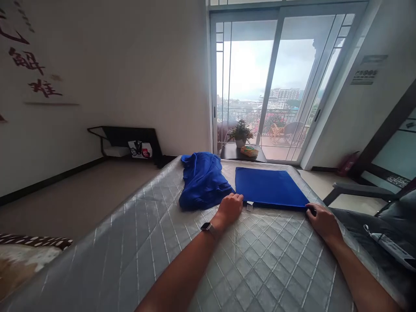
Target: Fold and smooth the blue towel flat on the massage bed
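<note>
A flat square of blue cloth (269, 187) lies on a quilted silver-grey mattress (260, 247), with a small white label (249, 206) at its near edge. My left hand (231, 206), closed, grips the near left corner; a watch sits on that wrist. At the near right corner, my right hand (323, 219) pinches the edge between thumb and fingers. Just left of the square is a crumpled heap of blue cloth (204, 182), close to my left hand's knuckles. Both hands hide the corners they hold.
Beyond the mattress stands a small dark table (229, 152) with a potted plant (241, 133) and a tissue box (249, 151), before a sliding glass door (276, 86). On the right is a dark armchair (360, 221). A black board (130, 141) leans against the left wall.
</note>
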Demonstrator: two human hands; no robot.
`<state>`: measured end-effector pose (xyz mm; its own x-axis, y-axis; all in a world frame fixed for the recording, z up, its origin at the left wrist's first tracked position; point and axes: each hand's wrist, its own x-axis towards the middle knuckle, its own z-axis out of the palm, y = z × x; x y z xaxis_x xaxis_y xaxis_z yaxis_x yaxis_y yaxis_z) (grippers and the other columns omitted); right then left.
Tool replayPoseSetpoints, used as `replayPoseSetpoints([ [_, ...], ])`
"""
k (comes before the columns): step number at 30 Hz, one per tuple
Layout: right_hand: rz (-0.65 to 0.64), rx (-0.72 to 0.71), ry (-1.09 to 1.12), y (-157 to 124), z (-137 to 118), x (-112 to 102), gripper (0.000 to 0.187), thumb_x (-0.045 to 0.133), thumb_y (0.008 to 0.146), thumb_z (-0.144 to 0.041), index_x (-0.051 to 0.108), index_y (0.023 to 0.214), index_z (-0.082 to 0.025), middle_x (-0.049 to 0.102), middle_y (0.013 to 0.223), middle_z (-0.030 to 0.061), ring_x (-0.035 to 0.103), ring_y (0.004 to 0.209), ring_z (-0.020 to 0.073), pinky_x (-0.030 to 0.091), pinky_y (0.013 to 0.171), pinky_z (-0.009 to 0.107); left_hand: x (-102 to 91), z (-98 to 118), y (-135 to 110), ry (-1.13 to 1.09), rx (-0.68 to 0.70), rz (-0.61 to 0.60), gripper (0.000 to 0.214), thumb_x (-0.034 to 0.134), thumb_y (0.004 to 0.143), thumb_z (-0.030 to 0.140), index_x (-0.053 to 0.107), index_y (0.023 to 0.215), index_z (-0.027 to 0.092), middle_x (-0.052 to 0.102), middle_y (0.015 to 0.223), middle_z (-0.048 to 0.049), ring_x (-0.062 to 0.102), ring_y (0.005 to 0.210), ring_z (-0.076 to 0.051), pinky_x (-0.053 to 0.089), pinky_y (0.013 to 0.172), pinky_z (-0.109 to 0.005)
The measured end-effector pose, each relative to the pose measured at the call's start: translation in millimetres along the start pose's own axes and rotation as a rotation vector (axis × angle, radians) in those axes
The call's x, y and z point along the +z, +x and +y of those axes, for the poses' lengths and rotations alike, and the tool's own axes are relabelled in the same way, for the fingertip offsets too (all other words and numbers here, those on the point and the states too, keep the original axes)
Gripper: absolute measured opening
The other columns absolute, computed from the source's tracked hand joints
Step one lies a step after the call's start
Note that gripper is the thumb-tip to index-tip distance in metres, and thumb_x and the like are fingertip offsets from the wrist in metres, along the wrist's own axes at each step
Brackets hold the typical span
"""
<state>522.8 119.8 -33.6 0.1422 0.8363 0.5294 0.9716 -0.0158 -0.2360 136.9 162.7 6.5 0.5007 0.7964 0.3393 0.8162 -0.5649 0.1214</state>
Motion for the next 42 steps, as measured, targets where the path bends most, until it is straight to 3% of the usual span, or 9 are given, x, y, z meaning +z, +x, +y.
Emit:
replayPoseSetpoints([
  [8,-0.019,-0.013,-0.084,3,7,4,0.036,0.039,0.089,-0.038,0.066,0.104,-0.019,0.071,0.109,0.0129,0.065,0.101,0.0302,0.045,0.095,0.043,-14.4,-1,3,0.025,0.001,-0.010,0.011,0.055,0.092,0.022,0.066,0.094,0.019,0.070,0.100,-0.0067,0.063,0.098,-0.021,0.047,0.090,-0.031],
  [11,-0.025,-0.019,-0.115,1,6,0,0.036,0.037,0.091,-0.036,0.065,0.106,-0.019,0.069,0.112,0.0145,0.064,0.106,0.0300,0.043,0.098,0.042,-28.7,-25,5,0.028,-0.160,0.011,0.014,0.055,0.093,0.023,0.067,0.100,0.020,0.070,0.104,-0.0064,0.062,0.104,-0.021,0.045,0.093,-0.031],
  [15,0.033,0.020,-0.151,0,-1,-7,0.036,0.037,0.092,-0.036,0.066,0.106,-0.020,0.066,0.115,0.0150,0.061,0.109,0.0302,0.042,0.097,0.042,-44.8,-74,0,0.054,-0.391,0.050,0.022,0.057,0.094,0.030,0.068,0.107,0.017,0.069,0.110,-0.0116,0.060,0.109,-0.026,0.045,0.093,-0.035],
  [19,0.007,0.034,-0.147,0,-7,-11,0.033,0.040,0.090,-0.036,0.066,0.104,-0.022,0.065,0.114,0.0136,0.061,0.108,0.0292,0.042,0.098,0.040,-47.4,-103,-6,0.017,-0.493,0.042,0.028,0.063,0.092,0.043,0.072,0.106,0.020,0.070,0.112,-0.0090,0.062,0.108,-0.024,0.046,0.092,-0.031],
  [25,-0.021,0.057,-0.129,1,-9,-14,0.037,0.036,0.090,-0.038,0.066,0.103,-0.021,0.065,0.112,0.0147,0.062,0.104,0.0302,0.042,0.097,0.040,-45.3,-111,-4,-0.061,-0.502,0.016,0.020,0.065,0.091,0.034,0.075,0.103,0.022,0.070,0.113,-0.0064,0.064,0.107,-0.020,0.046,0.090,-0.025],
  [31,-0.056,0.094,-0.086,2,-3,-10,0.037,0.036,0.089,-0.040,0.065,0.103,-0.024,0.065,0.114,0.0139,0.061,0.109,0.0303,0.041,0.100,0.039,-43.2,-112,-7,-0.098,-0.528,0.040,0.016,0.070,0.086,0.028,0.075,0.100,0.022,0.069,0.114,-0.0077,0.063,0.108,-0.022,0.046,0.091,-0.028],
  [37,-0.035,0.076,-0.082,6,0,-6,0.040,0.033,0.086,-0.041,0.066,0.101,-0.022,0.065,0.110,0.0140,0.061,0.108,0.0295,0.039,0.103,0.039,-48.2,-110,-6,-0.171,-0.601,0.176,0.011,0.061,0.094,0.026,0.071,0.094,0.020,0.072,0.105,-0.0087,0.068,0.099,-0.021,0.048,0.084,-0.028],
  [40,-0.020,0.078,-0.070,6,-3,-8,0.038,0.035,0.084,-0.041,0.065,0.098,-0.022,0.066,0.107,0.0135,0.061,0.107,0.0296,0.040,0.102,0.039,-71.3,-111,-3,-0.201,-0.674,0.316,0.021,0.045,0.102,0.026,0.064,0.107,0.018,0.071,0.106,-0.0106,0.068,0.099,-0.021,0.049,0.083,-0.029],
  [42,-0.018,0.087,-0.051,5,-6,-12,0.035,0.037,0.084,-0.040,0.065,0.097,-0.024,0.066,0.107,0.0127,0.062,0.106,0.0302,0.042,0.101,0.040,-97.5,-113,-2,-0.225,-0.734,0.489,0.028,0.032,0.105,0.025,0.057,0.115,0.017,0.069,0.110,-0.0123,0.067,0.102,-0.021,0.048,0.084,-0.030],
])
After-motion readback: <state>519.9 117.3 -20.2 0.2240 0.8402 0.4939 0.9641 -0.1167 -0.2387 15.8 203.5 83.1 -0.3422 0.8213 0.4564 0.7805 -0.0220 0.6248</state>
